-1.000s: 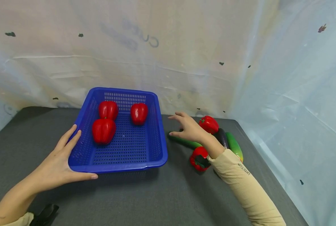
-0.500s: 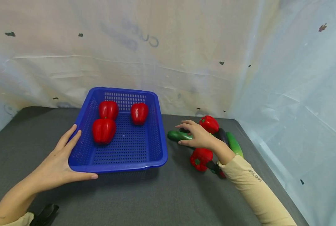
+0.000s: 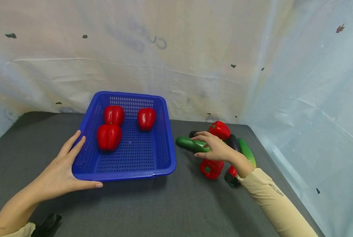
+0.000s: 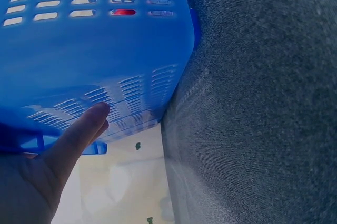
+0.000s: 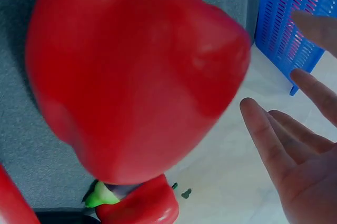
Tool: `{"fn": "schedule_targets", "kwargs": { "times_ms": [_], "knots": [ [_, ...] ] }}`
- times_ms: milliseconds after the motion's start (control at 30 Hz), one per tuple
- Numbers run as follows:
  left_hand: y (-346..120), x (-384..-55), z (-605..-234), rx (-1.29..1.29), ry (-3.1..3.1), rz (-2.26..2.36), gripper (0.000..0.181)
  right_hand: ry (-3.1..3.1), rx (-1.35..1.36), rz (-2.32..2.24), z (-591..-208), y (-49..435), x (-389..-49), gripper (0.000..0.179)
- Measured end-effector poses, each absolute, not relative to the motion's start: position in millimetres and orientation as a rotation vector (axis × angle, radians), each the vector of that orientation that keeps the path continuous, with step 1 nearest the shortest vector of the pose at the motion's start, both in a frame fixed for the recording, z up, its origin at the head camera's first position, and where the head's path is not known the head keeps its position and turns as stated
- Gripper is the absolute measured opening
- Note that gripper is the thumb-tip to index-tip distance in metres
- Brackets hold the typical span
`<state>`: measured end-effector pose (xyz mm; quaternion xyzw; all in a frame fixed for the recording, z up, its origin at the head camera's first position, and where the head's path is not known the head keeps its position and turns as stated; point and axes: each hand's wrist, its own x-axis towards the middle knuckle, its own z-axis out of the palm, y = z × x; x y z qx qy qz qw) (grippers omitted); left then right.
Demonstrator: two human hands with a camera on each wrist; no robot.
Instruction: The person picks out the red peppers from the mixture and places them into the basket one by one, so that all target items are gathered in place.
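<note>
My left hand (image 3: pixel 60 171) rests against the near left corner of a blue plastic basket (image 3: pixel 170 144), fingers along the left side and thumb along the front. In the left wrist view a straight finger (image 4: pixel 79 132) touches the basket's outer wall. Three red bell peppers lie inside, one at the right (image 3: pixel 146 119). My right hand (image 3: pixel 216 148), fingers spread and slightly bent, hovers over a green cucumber (image 3: pixel 186 143) and holds nothing. Just below it is a red bell pepper (image 3: pixel 212 169), which fills much of the right wrist view.
Around the right hand lie another red bell pepper (image 3: pixel 220 130), a dark eggplant (image 3: pixel 233 142), a long green vegetable (image 3: pixel 246 151) and a partly hidden red item (image 3: pixel 232 171). A plastic sheet (image 3: pixel 176 59) hangs behind the grey tabletop (image 3: pixel 152 210).
My right hand has moved right and nearer, away from the basket and across the cucumber, uncovering more of it. The left hand and the basket have stayed put.
</note>
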<state>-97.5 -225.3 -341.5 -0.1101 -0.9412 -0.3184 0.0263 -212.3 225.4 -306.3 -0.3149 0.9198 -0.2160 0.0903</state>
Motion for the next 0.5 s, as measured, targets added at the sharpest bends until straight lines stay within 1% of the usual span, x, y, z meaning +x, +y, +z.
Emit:
{"fn": "schedule_targets", "kwargs": {
  "times_ms": [267, 500],
  "knots": [
    [-225.0, -97.2, -340.8, -0.336, -2.912, -0.989, 0.133, 2.739, -0.980, -0.651, -309.1, 232.3, -209.4, 0.057],
    [-224.6, -97.3, -340.4, -0.327, -2.919, -0.984, 0.133, 2.740, -1.014, -0.574, -312.0, 243.1, -206.8, 0.055]
  ]
}}
